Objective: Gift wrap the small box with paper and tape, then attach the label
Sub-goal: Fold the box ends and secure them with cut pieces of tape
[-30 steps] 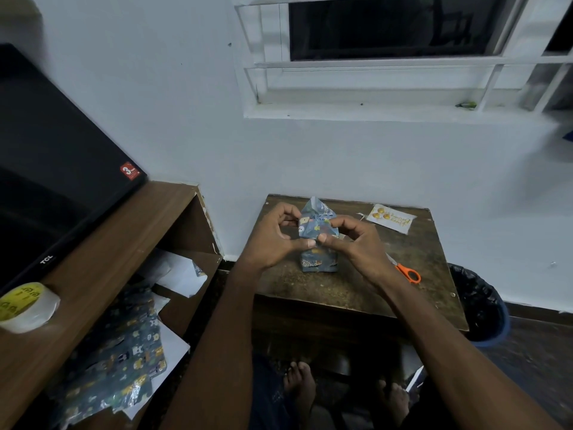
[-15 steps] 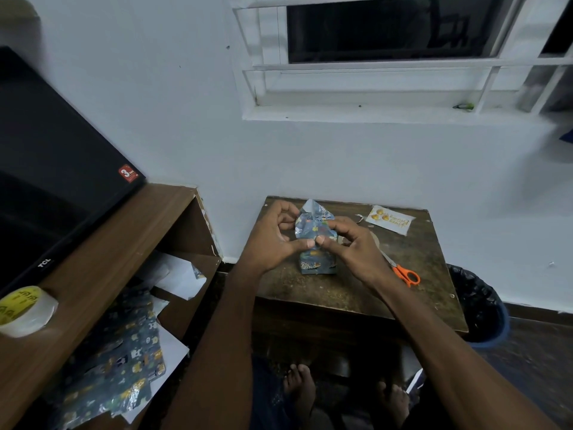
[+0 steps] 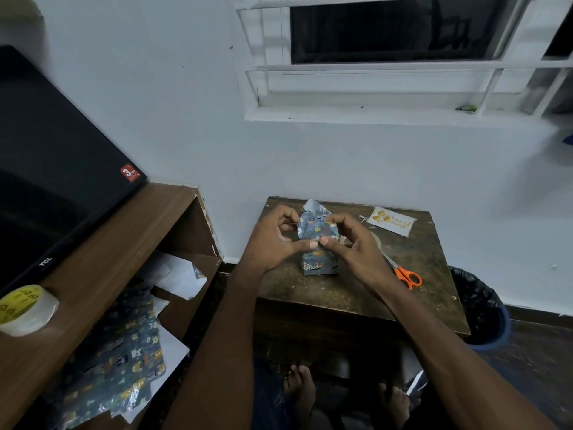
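Hands (image 3: 317, 242) pinching crinkly, light paper (image 3: 316, 226) at box (image 3: 319, 265) top, likely tearing unless gripped along folded edges.

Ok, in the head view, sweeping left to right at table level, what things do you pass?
Tape roll on the shelf, spare wrapping paper below it, left hand, the wrapped box pinched by both hands, right hand, orange scissors, then the bin.
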